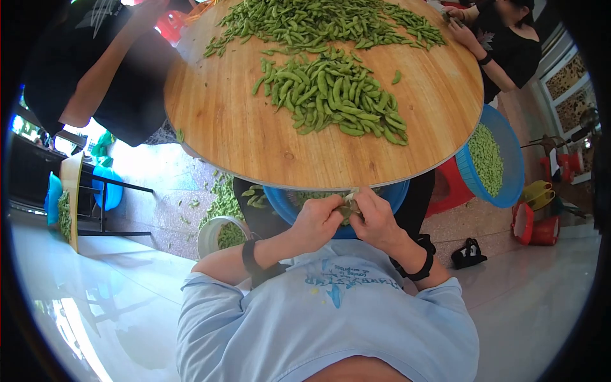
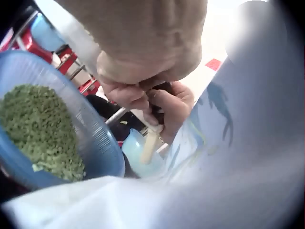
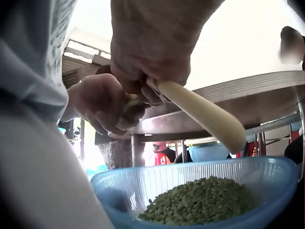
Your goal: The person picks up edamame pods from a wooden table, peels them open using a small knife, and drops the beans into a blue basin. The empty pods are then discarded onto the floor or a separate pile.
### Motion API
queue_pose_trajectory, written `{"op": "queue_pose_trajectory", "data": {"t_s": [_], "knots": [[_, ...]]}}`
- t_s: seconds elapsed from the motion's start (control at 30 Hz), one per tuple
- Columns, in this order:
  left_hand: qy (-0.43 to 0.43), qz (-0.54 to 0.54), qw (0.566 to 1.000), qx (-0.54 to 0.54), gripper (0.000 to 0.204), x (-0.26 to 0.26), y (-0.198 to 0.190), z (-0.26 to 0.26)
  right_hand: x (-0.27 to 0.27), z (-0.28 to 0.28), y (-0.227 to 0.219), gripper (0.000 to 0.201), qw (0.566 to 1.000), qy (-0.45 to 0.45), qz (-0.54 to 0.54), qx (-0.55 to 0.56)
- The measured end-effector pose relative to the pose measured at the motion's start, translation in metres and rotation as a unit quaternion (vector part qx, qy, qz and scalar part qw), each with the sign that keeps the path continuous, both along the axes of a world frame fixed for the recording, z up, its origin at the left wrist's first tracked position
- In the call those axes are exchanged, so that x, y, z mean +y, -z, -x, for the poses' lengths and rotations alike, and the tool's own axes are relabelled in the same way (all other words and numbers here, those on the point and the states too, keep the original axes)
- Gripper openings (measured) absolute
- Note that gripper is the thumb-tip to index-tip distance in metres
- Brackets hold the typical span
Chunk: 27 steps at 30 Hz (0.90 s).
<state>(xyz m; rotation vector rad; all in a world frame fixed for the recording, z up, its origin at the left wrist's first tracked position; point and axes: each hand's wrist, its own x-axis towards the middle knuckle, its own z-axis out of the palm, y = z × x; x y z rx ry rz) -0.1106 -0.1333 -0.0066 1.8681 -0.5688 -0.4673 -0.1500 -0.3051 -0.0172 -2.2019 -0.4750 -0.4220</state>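
Just below the table's near edge, over a blue basket (image 1: 403, 198), the left hand (image 1: 316, 223) and right hand (image 1: 377, 219) meet with bent fingers. A cream handle (image 3: 205, 114) sticks out of the right hand (image 3: 152, 59) in the right wrist view; the tool's other end is hidden. Beside it, the left hand (image 3: 102, 102) pinches a small greenish pod (image 3: 131, 101), mostly covered by fingers. In the left wrist view, the left hand (image 2: 147, 52) is above the right hand (image 2: 169, 112), with the handle (image 2: 150, 145) below. Shelled beans (image 3: 200, 200) lie in the basket.
Green pods (image 1: 337, 95) lie heaped on the round wooden table (image 1: 223, 140). Another blue basket of beans (image 1: 485, 159) stands at the right, and a white bucket (image 1: 207, 239) at the left near pods on the floor. Two other people are at the table's sides.
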Motion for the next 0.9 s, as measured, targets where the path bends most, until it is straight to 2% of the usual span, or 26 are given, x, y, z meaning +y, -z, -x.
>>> {"op": "queue_pose_trajectory", "data": {"t_s": [0.13, 0.2, 0.23, 0.3, 0.37, 0.43, 0.47, 0.53, 0.57, 0.73, 0.9], "knots": [[0.018, -0.042, 0.997, 0.067, 0.01, 0.001, 0.053, -0.005, 0.004, 0.007, 0.021, 0.025, 0.997, -0.033, 0.067, 0.015], [0.089, -0.14, 0.986, -0.03, 0.016, 0.003, 0.071, -0.009, 0.0, 0.005, 0.04, 0.026, 0.993, -0.05, 0.097, 0.032], [0.091, -0.142, 0.985, -0.025, 0.016, 0.008, 0.083, -0.014, -0.004, 0.004, 0.049, 0.027, 0.994, -0.028, 0.097, 0.046], [0.182, -0.188, 0.958, -0.121, 0.023, 0.022, 0.109, -0.041, -0.013, 0.001, 0.061, 0.027, 0.993, -0.007, 0.096, 0.064], [0.088, -0.22, 0.917, -0.322, 0.03, 0.033, 0.141, -0.064, -0.018, -0.002, 0.067, 0.028, 0.992, 0.024, 0.063, 0.105], [0.05, -0.118, 0.842, -0.525, 0.034, 0.045, 0.156, -0.097, -0.021, -0.006, 0.074, 0.029, 0.991, 0.026, 0.049, 0.118], [0.049, -0.119, 0.841, -0.526, 0.034, 0.046, 0.159, -0.099, -0.022, -0.009, 0.076, 0.03, 0.991, 0.026, 0.038, 0.129], [0.052, -0.123, 0.873, -0.469, 0.034, 0.053, 0.155, -0.108, -0.021, -0.013, 0.082, 0.029, 0.991, 0.03, 0.037, 0.129], [0.054, -0.123, 0.888, -0.439, 0.034, 0.076, 0.15, -0.102, -0.022, -0.014, 0.084, 0.029, 0.99, 0.034, 0.038, 0.13], [0.057, -0.121, 0.95, -0.284, 0.035, 0.034, 0.143, -0.101, -0.021, -0.014, 0.078, 0.024, 0.99, 0.031, 0.009, 0.141], [0.058, -0.118, 0.984, -0.122, 0.035, 0.008, 0.132, -0.095, -0.023, -0.016, 0.073, 0.018, 0.989, 0.035, -0.01, 0.143]]}}
